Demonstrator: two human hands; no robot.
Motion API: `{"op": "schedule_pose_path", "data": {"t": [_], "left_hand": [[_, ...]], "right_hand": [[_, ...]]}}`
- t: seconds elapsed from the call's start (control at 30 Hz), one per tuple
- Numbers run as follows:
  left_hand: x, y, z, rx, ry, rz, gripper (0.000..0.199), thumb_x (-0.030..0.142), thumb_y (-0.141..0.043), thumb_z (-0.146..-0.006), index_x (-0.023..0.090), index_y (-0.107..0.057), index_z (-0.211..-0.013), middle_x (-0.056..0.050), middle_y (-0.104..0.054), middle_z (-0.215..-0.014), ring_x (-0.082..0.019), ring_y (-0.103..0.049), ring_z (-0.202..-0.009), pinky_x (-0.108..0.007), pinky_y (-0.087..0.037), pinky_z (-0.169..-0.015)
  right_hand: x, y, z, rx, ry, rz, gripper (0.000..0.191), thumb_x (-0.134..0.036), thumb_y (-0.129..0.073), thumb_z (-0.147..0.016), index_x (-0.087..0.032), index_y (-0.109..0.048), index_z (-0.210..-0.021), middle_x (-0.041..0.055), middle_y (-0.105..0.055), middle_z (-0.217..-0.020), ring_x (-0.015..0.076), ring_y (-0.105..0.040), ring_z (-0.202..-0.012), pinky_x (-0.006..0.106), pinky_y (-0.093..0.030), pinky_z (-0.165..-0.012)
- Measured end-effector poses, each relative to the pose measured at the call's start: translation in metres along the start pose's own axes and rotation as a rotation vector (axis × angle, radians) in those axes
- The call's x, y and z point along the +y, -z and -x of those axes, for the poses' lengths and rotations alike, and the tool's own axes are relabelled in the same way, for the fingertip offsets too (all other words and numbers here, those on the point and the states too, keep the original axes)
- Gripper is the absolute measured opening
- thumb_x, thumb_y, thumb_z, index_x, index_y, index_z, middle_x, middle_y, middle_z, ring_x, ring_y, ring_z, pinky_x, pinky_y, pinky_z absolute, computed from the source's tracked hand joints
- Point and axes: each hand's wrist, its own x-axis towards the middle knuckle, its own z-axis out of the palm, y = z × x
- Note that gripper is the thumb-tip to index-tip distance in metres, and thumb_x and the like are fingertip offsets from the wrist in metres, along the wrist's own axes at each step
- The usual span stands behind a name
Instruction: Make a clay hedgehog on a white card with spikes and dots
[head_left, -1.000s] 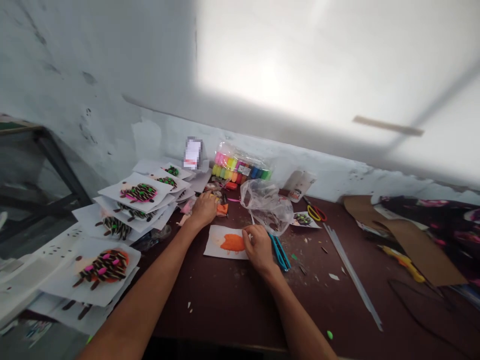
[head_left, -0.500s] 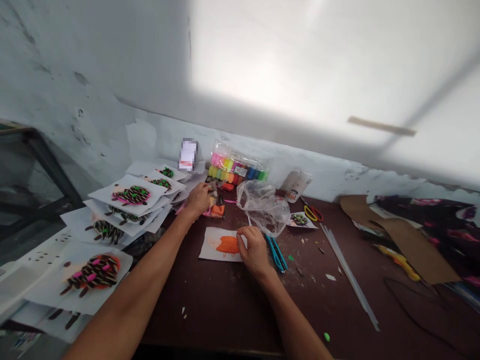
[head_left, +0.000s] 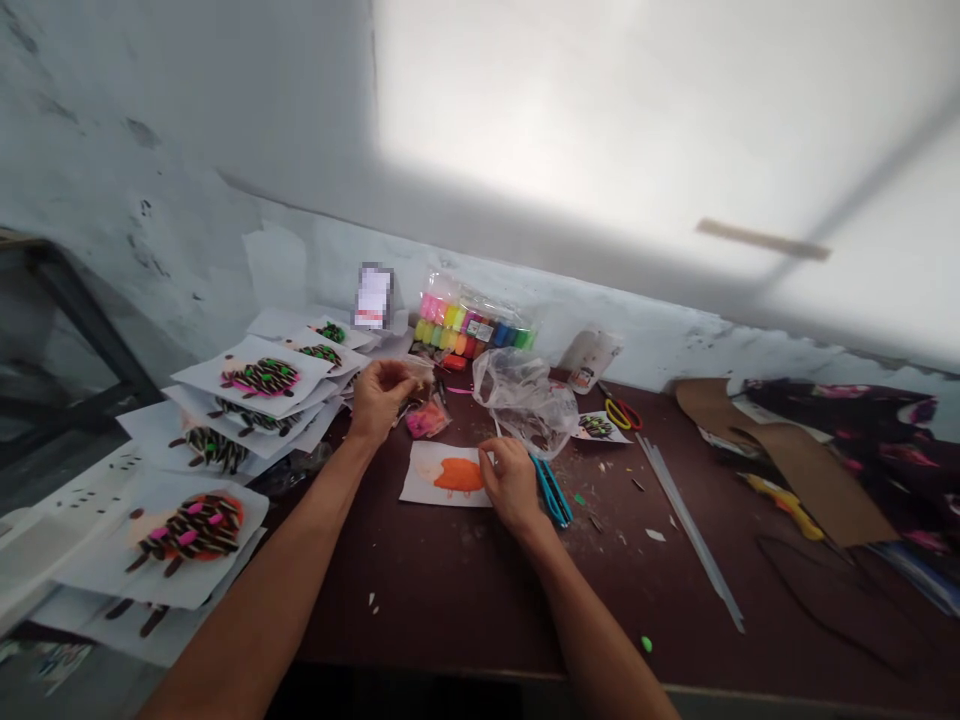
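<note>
- The left hand [head_left: 377,397] is up off the worktop [head_left: 465,600], left of the middle of the frame. Its fingers are curled in and pinch a small clear packet [head_left: 417,375].
- A pink bag [head_left: 425,418] lies just right of that hand.
- Paper pictures [head_left: 255,385] are piled at the left edge, close by the left arm.
- The white paper with an orange shape [head_left: 448,475] lies flat in the middle, between both hands.
- The right hand [head_left: 510,482] is bent and presses on that paper's right edge.
- Blue scissors [head_left: 553,492] lie just right of it.
- The bottom middle of the worktop is bare.
</note>
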Motion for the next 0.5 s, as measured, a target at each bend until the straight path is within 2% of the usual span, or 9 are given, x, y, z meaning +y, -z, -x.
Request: {"op": "schedule_pose_path", "data": {"t": [0.07, 0.1, 0.2, 0.23, 0.27, 0.33, 0.4, 0.43, 0.5], "left_hand": [[0.007, 0.007, 0.001, -0.063, 0.086, 0.065, 0.047, 0.027, -0.086, -0.054, 0.017, -0.061, -0.092, 0.004, -0.066, -0.071, -0.013, -0.065, -0.066, -0.028, -0.055, -0.068], [0.010, 0.009, 0.003, -0.156, 0.163, 0.086, 0.045, 0.028, -0.086, -0.055, 0.017, -0.062, -0.092, 0.002, -0.068, -0.072, -0.015, -0.066, -0.067, -0.029, -0.056, -0.067], [0.014, 0.012, 0.010, -0.551, 0.392, 0.016, 0.032, 0.032, -0.083, -0.063, 0.013, -0.067, -0.083, -0.007, -0.073, -0.078, -0.018, -0.068, -0.067, -0.029, -0.054, -0.062], [0.013, 0.011, 0.012, -0.646, 0.428, -0.038, 0.028, 0.032, -0.082, -0.064, 0.013, -0.068, -0.080, -0.008, -0.073, -0.078, -0.017, -0.067, -0.066, -0.028, -0.052, -0.059], [0.010, 0.010, 0.012, -0.686, 0.434, -0.092, 0.026, 0.032, -0.081, -0.064, 0.013, -0.069, -0.077, -0.008, -0.073, -0.076, -0.017, -0.066, -0.063, -0.026, -0.049, -0.055], [0.003, 0.009, 0.011, -0.618, 0.385, -0.185, 0.022, 0.031, -0.079, -0.064, 0.014, -0.069, -0.073, -0.006, -0.071, -0.071, -0.014, -0.062, -0.058, -0.022, -0.041, -0.049], [-0.002, 0.010, 0.007, -0.409, 0.318, -0.235, 0.023, 0.032, -0.079, -0.063, 0.015, -0.066, -0.071, -0.004, -0.070, -0.066, -0.013, -0.058, -0.054, -0.021, -0.038, -0.046], [-0.003, 0.010, 0.006, -0.341, 0.307, -0.225, 0.025, 0.034, -0.078, -0.064, 0.016, -0.066, -0.073, -0.004, -0.070, -0.068, -0.013, -0.059, -0.054, -0.021, -0.039, -0.046], [0.000, 0.010, 0.006, -0.317, 0.331, -0.171, 0.031, 0.039, -0.078, -0.065, 0.016, -0.065, -0.081, -0.004, -0.073, -0.075, -0.014, -0.062, -0.058, -0.022, -0.044, -0.048]], "right_hand": [[0.004, -0.001, 0.000, -0.005, -0.011, 0.012, 0.017, -0.014, -0.051, -0.091, -0.020, -0.067, -0.089, 0.0078, -0.071, -0.090, 0.0226, -0.063, -0.089, 0.034, -0.046, -0.082], [0.006, -0.002, 0.000, -0.009, -0.022, 0.021, 0.018, -0.013, -0.052, -0.091, -0.021, -0.068, -0.090, 0.0079, -0.071, -0.091, 0.0228, -0.063, -0.090, 0.034, -0.046, -0.083], [0.010, -0.002, -0.001, -0.023, -0.061, 0.049, 0.016, -0.016, -0.053, -0.091, -0.021, -0.068, -0.086, 0.0077, -0.071, -0.089, 0.0232, -0.063, -0.088, 0.034, -0.045, -0.082], [0.011, -0.002, -0.001, -0.022, -0.072, 0.055, 0.016, -0.018, -0.054, -0.092, -0.021, -0.067, -0.084, 0.0078, -0.071, -0.088, 0.0232, -0.063, -0.087, 0.034, -0.045, -0.082], [0.012, -0.002, -0.001, -0.017, -0.080, 0.058, 0.016, -0.019, -0.054, -0.092, -0.021, -0.067, -0.082, 0.0079, -0.071, -0.088, 0.0233, -0.063, -0.087, 0.035, -0.046, -0.081], [0.012, -0.001, -0.001, -0.008, -0.084, 0.054, 0.019, -0.023, -0.054, -0.094, -0.021, -0.066, -0.079, 0.0079, -0.071, -0.087, 0.0232, -0.063, -0.085, 0.035, -0.046, -0.081], [0.011, -0.002, -0.001, -0.003, -0.081, 0.045, 0.021, -0.024, -0.054, -0.095, -0.021, -0.066, -0.079, 0.0079, -0.071, -0.087, 0.0232, -0.063, -0.086, 0.035, -0.046, -0.082], [0.011, -0.002, -0.001, 0.002, -0.079, 0.042, 0.019, -0.024, -0.053, -0.095, -0.021, -0.067, -0.082, 0.0083, -0.072, -0.089, 0.0236, -0.063, -0.087, 0.036, -0.046, -0.083], [0.011, -0.003, -0.001, 0.022, -0.075, 0.041, 0.016, -0.021, -0.054, -0.093, -0.020, -0.070, -0.097, 0.0103, -0.073, -0.098, 0.0249, -0.064, -0.094, 0.037, -0.047, -0.087]]}}
